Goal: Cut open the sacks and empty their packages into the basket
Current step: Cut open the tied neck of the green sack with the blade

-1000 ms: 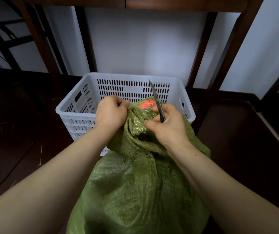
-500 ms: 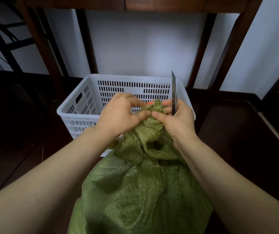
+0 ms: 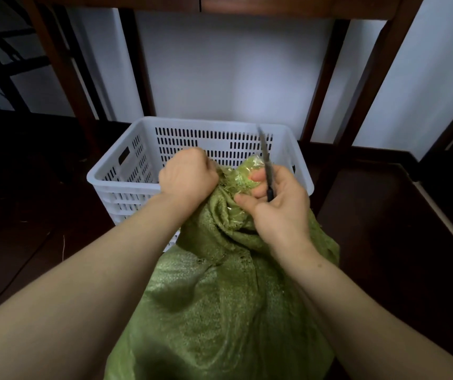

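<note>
Dark floor under a wooden frame, white wall behind. The white basket (image 3: 126, 187) stands there, and the green sack (image 3: 219, 311) sits just in front of it. Half a second ago your hands met at the neck. Now your left hand (image 3: 189, 176) fists the fabric further left, while your right hand (image 3: 277, 207) pinches fabric and holds the knife (image 3: 267, 171), blade up. The mouth appears to be opening; nothing is emptied yet.

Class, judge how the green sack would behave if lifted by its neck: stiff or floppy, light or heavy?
Probably floppy: the green sack creases where the left hand bunches its neck. Likely weighty: its body bulges full. The coarse weave should resist slipping.
</note>
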The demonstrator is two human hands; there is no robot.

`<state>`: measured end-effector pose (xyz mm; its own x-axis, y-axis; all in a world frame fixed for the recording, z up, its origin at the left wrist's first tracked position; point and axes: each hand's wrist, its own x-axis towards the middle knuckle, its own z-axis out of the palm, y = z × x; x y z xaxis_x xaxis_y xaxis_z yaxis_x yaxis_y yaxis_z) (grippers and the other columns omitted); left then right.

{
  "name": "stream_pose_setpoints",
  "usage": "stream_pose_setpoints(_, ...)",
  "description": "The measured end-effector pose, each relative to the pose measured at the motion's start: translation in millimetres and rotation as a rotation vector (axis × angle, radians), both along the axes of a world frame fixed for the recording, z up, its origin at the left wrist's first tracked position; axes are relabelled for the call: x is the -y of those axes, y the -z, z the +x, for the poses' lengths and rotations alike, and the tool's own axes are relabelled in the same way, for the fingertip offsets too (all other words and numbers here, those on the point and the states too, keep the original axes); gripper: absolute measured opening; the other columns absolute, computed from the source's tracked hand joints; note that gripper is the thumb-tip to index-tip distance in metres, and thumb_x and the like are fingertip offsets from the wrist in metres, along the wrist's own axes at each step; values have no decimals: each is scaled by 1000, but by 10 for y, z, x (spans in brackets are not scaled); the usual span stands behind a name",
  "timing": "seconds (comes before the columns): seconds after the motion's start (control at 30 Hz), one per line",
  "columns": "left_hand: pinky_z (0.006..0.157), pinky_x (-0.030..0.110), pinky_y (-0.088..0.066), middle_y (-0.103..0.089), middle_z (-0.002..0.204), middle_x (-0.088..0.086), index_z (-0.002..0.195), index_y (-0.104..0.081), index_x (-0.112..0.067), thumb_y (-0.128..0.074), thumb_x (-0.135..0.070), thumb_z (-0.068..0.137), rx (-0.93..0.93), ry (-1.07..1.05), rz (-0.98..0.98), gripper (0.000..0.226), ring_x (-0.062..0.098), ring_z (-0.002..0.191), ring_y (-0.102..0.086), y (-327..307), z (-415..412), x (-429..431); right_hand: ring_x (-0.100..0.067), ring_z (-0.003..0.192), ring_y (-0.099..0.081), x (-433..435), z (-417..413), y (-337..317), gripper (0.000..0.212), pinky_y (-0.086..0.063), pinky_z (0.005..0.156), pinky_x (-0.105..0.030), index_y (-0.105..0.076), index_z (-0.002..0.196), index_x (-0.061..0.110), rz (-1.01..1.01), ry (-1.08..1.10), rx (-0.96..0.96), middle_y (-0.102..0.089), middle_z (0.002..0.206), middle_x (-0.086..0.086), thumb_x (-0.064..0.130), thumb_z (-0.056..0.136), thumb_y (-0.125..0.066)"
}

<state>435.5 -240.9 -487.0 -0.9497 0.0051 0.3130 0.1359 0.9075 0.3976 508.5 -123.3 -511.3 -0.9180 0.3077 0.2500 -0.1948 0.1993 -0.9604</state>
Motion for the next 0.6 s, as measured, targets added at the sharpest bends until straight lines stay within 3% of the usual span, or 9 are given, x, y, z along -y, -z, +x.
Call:
stream_pose_setpoints(0.13,68,29,-40,-68,89,9,92,-68,-8,-54,-28,94,-15,92,241,24,27,87,-62,16,3,23,-5,64,-56,-181,-72,-92,26,-51,65,-23,-58,82,22,-48,8,161,-55,69,11,6,74,-76)
stream_pose_setpoints(0.2,72,28,-47,-70,84,4,87,-70,-13,-61,-30,91,-6,151,396,19,21,82,-64,-20,46,20,-4,48,-48,-323,-103,-209,13,-40,44,-16,-62,85,16,-103,-9,271,-57,72,3,20,80,-73)
stream_pose_setpoints(0.27,74,32,-54,-69,73,-1,75,-69,-17,-67,-29,87,8,201,560,17,19,72,-64,-50,103,-15,1,36,-46,-396,-153,-304,29,-36,35,-14,-65,91,10,-141,-44,293,-60,69,2,34,79,-74)
stream_pose_setpoints(0.33,72,38,-57,-69,67,4,72,-70,-14,-70,-26,85,18,242,672,17,24,67,-66,-52,120,-54,-5,56,-66,-393,-228,-324,40,-57,56,-26,-70,87,12,23,-47,270,-69,71,3,45,67,-80)
stream_pose_setpoints(0.37,70,39,-57,-69,66,8,73,-70,-11,-71,-25,84,24,266,711,17,26,64,-65,-54,126,-71,-11,66,-70,-376,-262,-316,40,-59,68,-34,-71,80,14,96,-31,263,-72,73,1,47,62,-83)
stream_pose_setpoints(0.5,58,29,-52,-68,65,12,70,-70,-9,-72,-22,83,77,301,822,19,15,53,-59,-39,153,-79,-20,71,-71,-356,-369,-238,34,-58,74,-43,-66,70,15,148,47,286,-72,72,-1,40,61,-86)
stream_pose_setpoints(0.6,63,32,-54,-67,63,4,63,-66,-19,-70,-24,85,46,149,706,22,18,58,-61,-14,81,-21,-14,71,-60,-321,-366,-207,27,-53,67,-30,-54,71,21,164,91,260,-61,74,5,14,70,-80)
